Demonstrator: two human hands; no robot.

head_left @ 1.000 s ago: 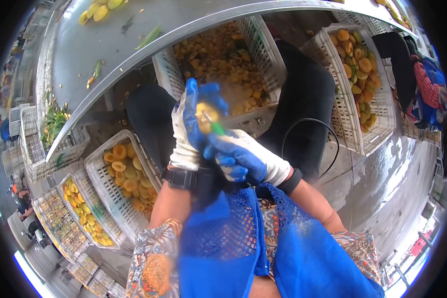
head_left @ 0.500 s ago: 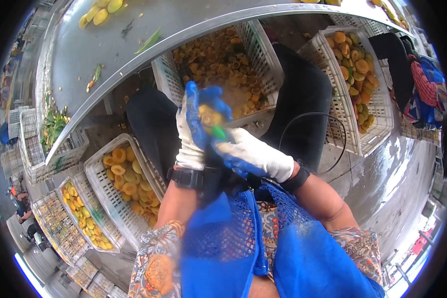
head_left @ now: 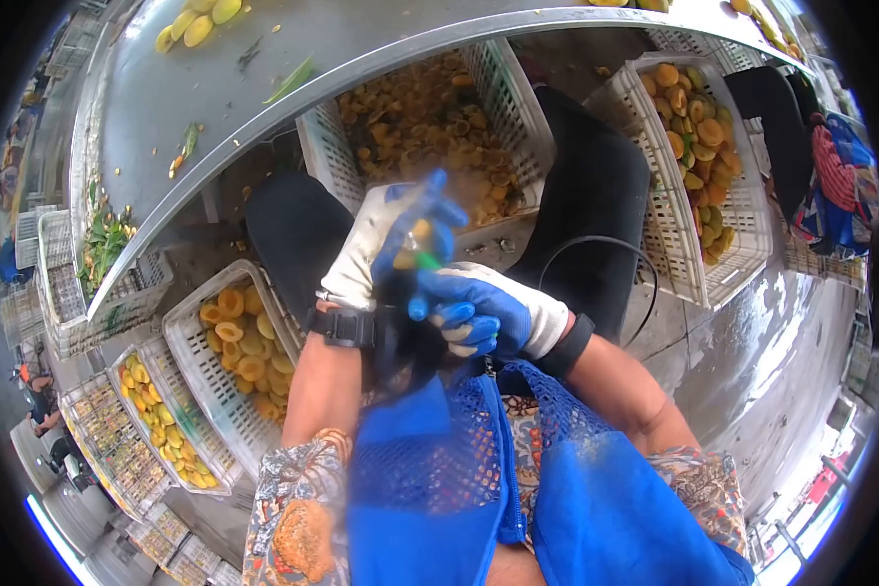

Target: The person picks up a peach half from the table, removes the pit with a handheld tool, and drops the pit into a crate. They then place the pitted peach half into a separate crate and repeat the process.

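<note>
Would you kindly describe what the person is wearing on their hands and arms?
The left hand and right hand both wear white knit gloves with blue coated palms and fingers. A black watch-like band circles the left wrist, a plain black band the right. Patterned short sleeves cover the upper arms.

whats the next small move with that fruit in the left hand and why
Probably twist the green tool to scoop the middle out of the yellow fruit, over the crate ahead. The left hand cups the fruit, and the right hand has the tool's tip against it.
</note>
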